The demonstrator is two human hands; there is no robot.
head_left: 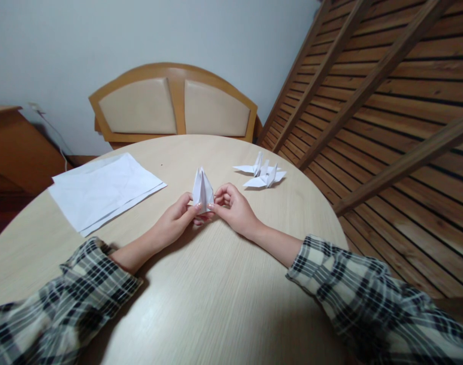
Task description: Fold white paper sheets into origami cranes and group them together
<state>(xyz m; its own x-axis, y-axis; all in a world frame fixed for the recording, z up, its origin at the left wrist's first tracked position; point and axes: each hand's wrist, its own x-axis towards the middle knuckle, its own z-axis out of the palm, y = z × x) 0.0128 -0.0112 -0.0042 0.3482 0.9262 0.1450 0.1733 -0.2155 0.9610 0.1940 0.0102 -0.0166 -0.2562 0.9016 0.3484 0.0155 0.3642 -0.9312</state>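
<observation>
A small folded piece of white paper stands upright between my hands, its narrow points upward and a crease running down its middle. My left hand pinches its lower left side, thumb in front and fingers behind. At the lower right corner, my right hand grips it between thumb and curled fingers. Two folded white paper cranes sit close together on the table, beyond my right hand. Behind the folded paper, some of my fingertips are hidden.
Several loose white paper sheets lie stacked at the left of the round wooden table. A headboard-like panel stands behind the table. Wooden slats rise along the right, and a brown cabinet is at the left.
</observation>
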